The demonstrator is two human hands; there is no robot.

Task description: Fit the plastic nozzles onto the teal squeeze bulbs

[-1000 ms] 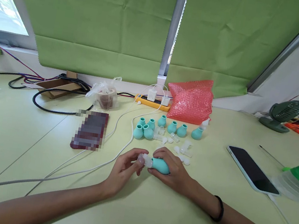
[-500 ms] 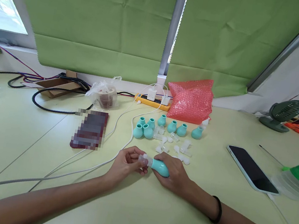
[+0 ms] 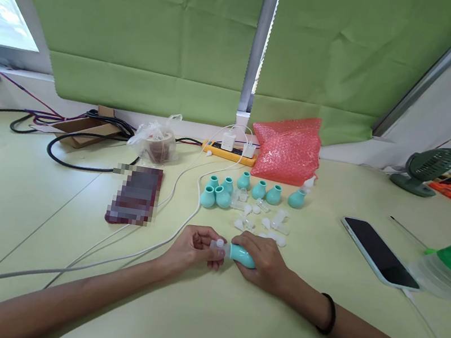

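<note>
My right hand (image 3: 264, 261) is wrapped round a glossy turquoise rubber bulb (image 3: 242, 256), which lies on its side with its neck to the left. At that neck my left hand (image 3: 194, 247) pinches a translucent plastic fitting (image 3: 219, 246) with a small round knob on top. Fitting and bulb meet end to end; how deep the fitting sits cannot be made out. Beyond my hands stand several more turquoise bulbs (image 3: 223, 197), mouths up. Among them and nearer to me lie loose translucent plastic pieces (image 3: 279, 220). One bulb (image 3: 296, 199) at the right has a clear piece at its top.
Behind the bulbs are a red bubble-wrap bag (image 3: 288, 150) and an orange power strip (image 3: 230, 152). White cables (image 3: 171, 239) run past my left hand. A blurred dark red object (image 3: 134, 196) lies left, a phone (image 3: 381, 253) right, near a green fan (image 3: 424, 169).
My left hand has shifted slightly and the fitting has turned a little, its knob now pointing more upward. My right hand keeps its hold on the bulb.
</note>
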